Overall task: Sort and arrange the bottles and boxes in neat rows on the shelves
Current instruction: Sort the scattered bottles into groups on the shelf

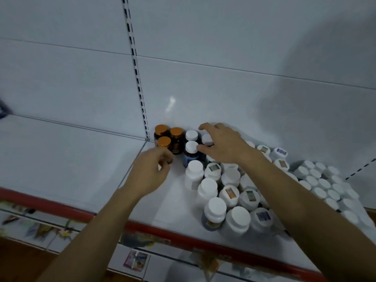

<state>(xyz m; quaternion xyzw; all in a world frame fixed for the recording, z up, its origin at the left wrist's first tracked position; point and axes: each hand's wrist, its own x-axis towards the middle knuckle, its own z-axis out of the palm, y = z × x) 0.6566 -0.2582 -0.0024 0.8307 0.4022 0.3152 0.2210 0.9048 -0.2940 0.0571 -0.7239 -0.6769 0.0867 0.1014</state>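
at the back edge of the white shelf (81,159), just right of the slotted upright (138,78), three amber bottles with orange caps (176,132) stood upright in a tight cluster, long axes vertical and caps pointing up. touching them on the right stood a dark bottle with a blue label (191,148) and a white cap, also upright, with another white-capped one behind it. the right hand (221,145) reached in from the front edge with its fingers spread and arched over a white cap near the back, the thumb tip against the blue-labelled bottle's cap. the left hand (151,171) sat just in front of the nearest orange-capped bottle, its fingers curled inward; whether it pinched anything could not be told. from under the right forearm to the red front edge (183,235) a crowd of white bottles (215,206) stood upright and loosely packed, some caps bearing small stickers. toward the shelf's right end a block of smaller white-capped bottles (323,184) stood in closer rows. below the front edge, a pink packet (136,259) lay flat on a lower shelf.
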